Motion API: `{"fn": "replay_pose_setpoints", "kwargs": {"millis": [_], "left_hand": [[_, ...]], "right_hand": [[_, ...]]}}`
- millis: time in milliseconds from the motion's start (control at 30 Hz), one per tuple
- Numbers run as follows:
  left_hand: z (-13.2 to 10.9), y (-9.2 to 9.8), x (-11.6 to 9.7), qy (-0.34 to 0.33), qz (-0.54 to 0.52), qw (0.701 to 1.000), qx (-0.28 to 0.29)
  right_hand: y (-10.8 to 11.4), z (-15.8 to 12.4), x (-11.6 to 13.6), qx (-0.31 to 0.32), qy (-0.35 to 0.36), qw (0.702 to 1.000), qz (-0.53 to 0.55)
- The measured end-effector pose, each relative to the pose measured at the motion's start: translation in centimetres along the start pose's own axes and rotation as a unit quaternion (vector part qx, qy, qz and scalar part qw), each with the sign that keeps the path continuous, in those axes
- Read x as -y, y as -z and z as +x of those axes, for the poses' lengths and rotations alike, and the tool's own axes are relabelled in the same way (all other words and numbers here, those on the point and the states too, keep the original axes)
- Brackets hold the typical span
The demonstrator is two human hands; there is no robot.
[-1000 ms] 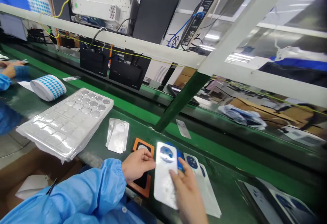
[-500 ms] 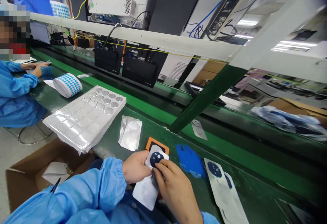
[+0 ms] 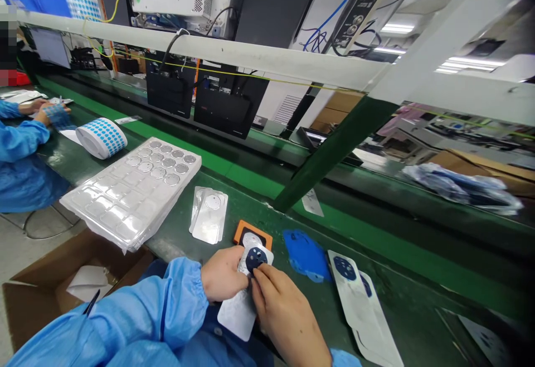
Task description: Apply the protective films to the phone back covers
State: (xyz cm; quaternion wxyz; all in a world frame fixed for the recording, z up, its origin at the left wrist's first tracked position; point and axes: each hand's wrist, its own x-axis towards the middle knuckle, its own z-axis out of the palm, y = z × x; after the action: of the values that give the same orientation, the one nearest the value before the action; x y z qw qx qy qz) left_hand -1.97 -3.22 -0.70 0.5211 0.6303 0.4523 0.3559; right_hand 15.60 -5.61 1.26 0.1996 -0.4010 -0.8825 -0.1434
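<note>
Left hand (image 3: 223, 273) fingers clamp silver panel (image 3: 238, 314), steadying it over orange jig (image 3: 253, 232); right hand (image 3: 284, 317) fingertips, together, pinch dark disc (image 3: 256, 257) at its near edge.

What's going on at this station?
A person in a blue smock holds a silvery cover over an orange fixture on the green belt. The left hand grips its edge; the right hand has its fingertips at the dark blue disc near the cover's top. A blue film and more covers lie to the right, a clear tray to the left.
</note>
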Motion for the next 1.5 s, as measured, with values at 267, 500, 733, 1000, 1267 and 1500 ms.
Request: {"fn": "replay_pose_setpoints", "kwargs": {"millis": [267,500,733,1000,1267,1500], "left_hand": [[0.0,-0.4,-0.4,-0.017,0.014,1.0,-0.002],[0.0,-0.9,0.8,0.062,-0.192,0.979,-0.015],[0.3,-1.2,0.5,0.118,-0.438,0.891,0.005],[1.1,-2.6,-1.0,0.121,-0.598,0.788,0.085],[1.6,-3.1,-2.2,0.111,-0.427,0.89,0.115],[1.2,1.5,3.3,-0.046,0.041,0.974,-0.217]], "right_hand": [[-0.3,0.2,0.9,0.052,-0.016,0.998,-0.008],[2.2,1.1,-8.2,-0.133,-0.308,0.94,0.056],[-2.8,-0.6,-16.6,0.034,-0.213,0.976,-0.037],[-1.5,-4.2,-5.2,-0.01,-0.082,0.981,0.177],[-0.8,-2.7,-1.9,-0.129,-0.021,0.967,0.22],[-2.7,1.0,-7.4,0.02,0.061,0.993,0.094]]}}
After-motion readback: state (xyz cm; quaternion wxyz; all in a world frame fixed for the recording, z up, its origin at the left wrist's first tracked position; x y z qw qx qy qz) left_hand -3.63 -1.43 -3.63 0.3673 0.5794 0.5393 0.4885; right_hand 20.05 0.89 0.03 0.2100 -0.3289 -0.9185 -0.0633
